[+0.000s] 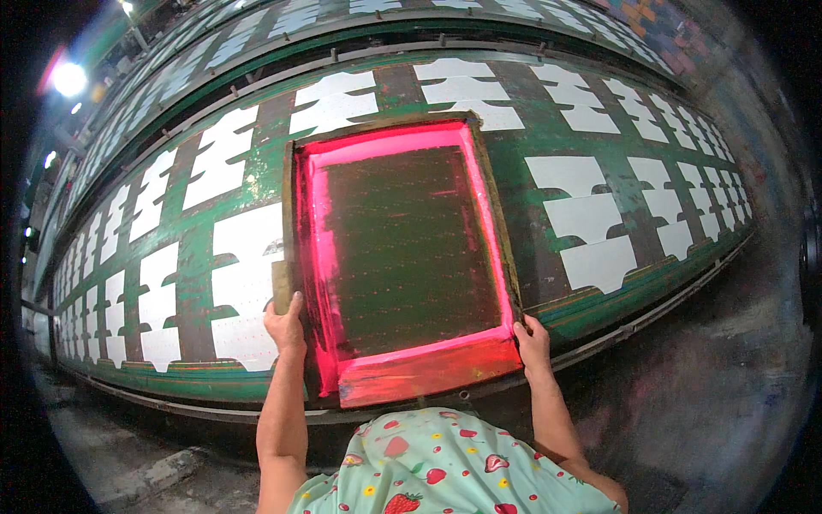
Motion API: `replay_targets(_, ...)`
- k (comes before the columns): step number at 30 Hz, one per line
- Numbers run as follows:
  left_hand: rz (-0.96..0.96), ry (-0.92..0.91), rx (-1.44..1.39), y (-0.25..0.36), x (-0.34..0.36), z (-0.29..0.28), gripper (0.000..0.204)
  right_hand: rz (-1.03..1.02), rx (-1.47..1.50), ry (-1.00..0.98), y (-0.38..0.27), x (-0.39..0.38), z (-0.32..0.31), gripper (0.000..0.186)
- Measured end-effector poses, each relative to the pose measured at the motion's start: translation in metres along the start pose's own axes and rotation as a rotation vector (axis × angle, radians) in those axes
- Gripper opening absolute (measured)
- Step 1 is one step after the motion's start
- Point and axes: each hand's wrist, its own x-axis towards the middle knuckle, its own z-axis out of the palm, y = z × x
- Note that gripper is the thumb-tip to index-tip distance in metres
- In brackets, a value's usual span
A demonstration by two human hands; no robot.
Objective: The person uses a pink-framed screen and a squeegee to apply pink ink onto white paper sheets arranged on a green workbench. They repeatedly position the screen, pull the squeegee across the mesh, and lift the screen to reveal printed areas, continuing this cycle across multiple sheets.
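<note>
A large screen printing frame (491,197) tilts in front of me over the long table. Bright pink ink lines the inner edges of its dark mesh (402,248), and a red-stained bar (432,374) crosses its near end. My left hand (285,324) is closed on the frame's left side, by a tan block (281,287) on its edge. At the near right corner my right hand (533,343) grips the frame, thumb on top. The fingers under the frame are hidden. White cut fabric pieces (591,223) lie in rows beside it.
The green printing table (505,171) curves across the view, with a rail (591,343) along its near edge. Behind it runs another table (248,43) with more white pieces. A bright lamp (68,80) shines at the far left. Dark floor (668,368) lies to the right.
</note>
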Motion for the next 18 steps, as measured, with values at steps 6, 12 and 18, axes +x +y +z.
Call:
replay_targets(6,-0.03,0.009,0.069,-0.005,-0.035,0.041,0.04,-0.012,0.067,-0.047,0.012,0.022,-0.049,0.046)
replay_targets(12,0.008,0.02,0.191,0.005,-0.05,0.056,0.044,0.03,0.042,-0.105,0.013,0.03,-0.069,0.05)
replay_targets(18,0.021,0.04,0.21,-0.008,-0.046,0.062,0.043,-0.682,-0.708,0.054,-0.036,-0.019,-0.063,0.063)
